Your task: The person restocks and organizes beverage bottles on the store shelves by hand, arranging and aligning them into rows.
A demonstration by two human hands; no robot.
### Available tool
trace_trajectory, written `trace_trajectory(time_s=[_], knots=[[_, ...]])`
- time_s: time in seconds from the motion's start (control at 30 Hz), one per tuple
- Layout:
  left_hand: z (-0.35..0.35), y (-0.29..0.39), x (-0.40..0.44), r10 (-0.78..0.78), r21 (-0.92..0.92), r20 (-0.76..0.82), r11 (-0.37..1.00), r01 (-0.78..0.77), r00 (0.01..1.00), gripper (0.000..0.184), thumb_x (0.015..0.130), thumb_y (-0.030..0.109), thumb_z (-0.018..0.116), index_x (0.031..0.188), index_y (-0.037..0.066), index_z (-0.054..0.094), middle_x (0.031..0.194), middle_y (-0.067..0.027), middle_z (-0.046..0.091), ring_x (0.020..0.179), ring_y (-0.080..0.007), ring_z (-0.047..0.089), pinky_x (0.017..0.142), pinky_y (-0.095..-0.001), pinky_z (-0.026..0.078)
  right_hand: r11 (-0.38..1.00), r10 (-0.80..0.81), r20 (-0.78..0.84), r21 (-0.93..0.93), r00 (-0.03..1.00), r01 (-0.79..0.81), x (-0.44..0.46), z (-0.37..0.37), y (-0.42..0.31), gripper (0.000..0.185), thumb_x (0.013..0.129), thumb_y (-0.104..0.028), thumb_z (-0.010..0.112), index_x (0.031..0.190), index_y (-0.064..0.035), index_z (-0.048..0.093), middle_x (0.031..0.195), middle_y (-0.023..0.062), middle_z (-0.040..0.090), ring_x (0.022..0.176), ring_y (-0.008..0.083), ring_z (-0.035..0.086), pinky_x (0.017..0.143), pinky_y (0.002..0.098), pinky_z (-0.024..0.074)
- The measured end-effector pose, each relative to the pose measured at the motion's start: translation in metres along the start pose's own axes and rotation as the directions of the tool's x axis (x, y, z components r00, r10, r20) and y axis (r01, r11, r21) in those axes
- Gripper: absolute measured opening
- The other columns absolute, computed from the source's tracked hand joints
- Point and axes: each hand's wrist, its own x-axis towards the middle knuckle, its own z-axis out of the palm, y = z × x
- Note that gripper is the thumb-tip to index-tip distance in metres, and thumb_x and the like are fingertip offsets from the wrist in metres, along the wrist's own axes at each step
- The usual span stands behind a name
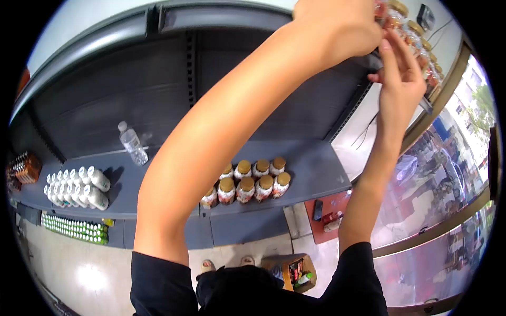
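Observation:
My left hand (345, 23) is raised at the top edge, beside a row of gold-capped jars (414, 34) on the upper shelf. Its fingers are out of sight, so whether it grips a jar cannot be made out. Just below and to the right is my right hand (403, 79), fingers stretched upward and thumb apart, close to the same jars and to my left wrist. On the shelf under my left forearm stand two rows of similar gold-capped jars (245, 189) with red and white labels.
White bottles (79, 187) and a clear water bottle (133, 143) occupy the grey shelf (316, 174) at left. Green-and-white bottles (74, 227) sit lower. A cardboard box (284, 266) with packages is on the floor by my feet. Right are a red stool-like surface (319, 231) and glass panes (411, 205).

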Motion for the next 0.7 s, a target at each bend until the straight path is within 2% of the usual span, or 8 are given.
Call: trace_trajectory(time_s=[0.03, 0.07, 0.17, 0.2, 0.3, 0.53, 0.6, 0.7], knots=[[0.008, -0.009, 0.0, 0.08, 0.001, -0.093, 0.997, -0.08, 0.992, 0.041, 0.095, 0.03, 0.062, 0.117, -0.004, 0.058, 0.099, -0.0313, 0.071, 0.096, -0.0499, 0.069, 0.089, -0.0555, 0.054, 1.0, -0.017, -0.034, -0.023, 0.999, 0.016, -0.002, 0.005, 0.0, 0.043, 0.099, -0.018, 0.074, 0.137, -0.0009, 0.066, 0.121, 0.0106, 0.075, 0.086, 0.0083, 0.069, 0.06, 0.0212, 0.0533], [0.009, -0.006, 0.005, 0.008, -0.026, -0.137, 1.0, -0.012, 0.991, 0.038, 0.095, 0.03, 0.063, 0.113, -0.003, 0.062, 0.099, -0.0305, 0.072, 0.096, -0.0482, 0.07, 0.088, -0.0536, 0.055, 1.0, 0.001, -0.026, -0.011, 1.0, -0.001, 0.003, 0.0, 0.009, 0.045, 0.098, -0.018, 0.075, 0.138, 0.0008, 0.064, 0.121, 0.0111, 0.075, 0.089, 0.0091, 0.07, 0.062, 0.0222, 0.0548], [-0.009, 0.005, -0.018, 0.114, -0.197, -0.2, 0.968, -0.154, 0.973, 0.034, 0.092, 0.027, 0.07, 0.107, -0.003, 0.068, 0.1, -0.0288, 0.073, 0.098, -0.0424, 0.072, 0.087, -0.0477, 0.057, 1.0, 0.023, -0.114, -0.001, 0.993, -0.023, -0.002, 0.012, 0.005, 0.051, 0.097, -0.019, 0.077, 0.137, 0.0069, 0.06, 0.118, 0.0117, 0.075, 0.084, 0.008, 0.069, 0.067, 0.0257, 0.0584], [-0.016, 0.007, -0.026, 0.202, -0.243, -0.197, 0.938, -0.247, 0.959, 0.034, 0.091, 0.026, 0.072, 0.108, -0.004, 0.069, 0.101, -0.0284, 0.073, 0.099, -0.0405, 0.073, 0.087, -0.046, 0.058, 0.988, -0.015, -0.101, 0.151, 0.995, 0.03, -0.005, 0.011, 0.006, 0.046, 0.096, -0.019, 0.079, 0.129, 0.0085, 0.063, 0.11, 0.0108, 0.075, 0.073, 0.0083, 0.065, 0.071, 0.0277, 0.0599], [-0.014, 0.013, -0.045, 0.3, -0.218, -0.245, 0.91, -0.354, 0.922, 0.032, 0.09, 0.025, 0.072, 0.108, -0.001, 0.07, 0.1, -0.0249, 0.073, 0.098, -0.0385, 0.072, 0.085, -0.0449, 0.057, 0.944, 0.061, -0.107, 0.33, 0.992, -0.022, -0.016, 0.004, 0.004, 0.03, 0.098, -0.015, 0.075, 0.117, 0.0076, 0.067, 0.102, 0.0117, 0.071, 0.074, 0.0122, 0.066, 0.076, 0.0341, 0.0628], [0.025, 0.011, -0.077, 0.429, -0.054, -0.379, 0.874, -0.483, 0.82, 0.026, 0.087, 0.022, 0.073, 0.107, 0.004, 0.071, 0.098, -0.0169, 0.071, 0.095, -0.0337, 0.072, 0.079, -0.0422, 0.057, 0.96, -0.044, -0.038, 0.273, 0.998, 0.053, -0.065, -0.031, 0.007, 0.041, 0.096, -0.002, 0.072, 0.131, 0.0039, 0.053, 0.11, 0.0154, 0.071, 0.077, 0.0153, 0.069, 0.068, 0.0312, 0.0638], [0.036, 0.012, -0.082, 0.475, -0.005, -0.415, 0.852, -0.524, 0.776, 0.025, 0.086, 0.021, 0.074, 0.107, 0.006, 0.071, 0.098, -0.0146, 0.071, 0.094, -0.0323, 0.072, 0.077, -0.0415, 0.057, 0.926, -0.138, -0.027, 0.35, 0.99, 0.138, -0.083, -0.033, -0.001, 0.041, 0.091, -0.001, 0.076, 0.128, 0.0064, 0.058, 0.114, 0.0166, 0.072, 0.083, 0.015, 0.072, 0.059, 0.0259, 0.0588], [0.049, 0.014, -0.096, 0.536, 0.027, -0.431, 0.812, -0.583, 0.726, 0.024, 0.085, 0.02, 0.074, 0.106, 0.009, 0.072, 0.097, -0.0112, 0.07, 0.092, -0.0302, 0.072, 0.074, -0.0404, 0.057, 0.976, -0.082, -0.038, 0.201, 0.996, 0.088, -0.108, -0.048, -0.004, 0.035, 0.092, 0.004, 0.073, 0.122, 0.0045, 0.056, 0.105, 0.0152, 0.071, 0.081, 0.019, 0.072, 0.059, 0.0295, 0.0594]])
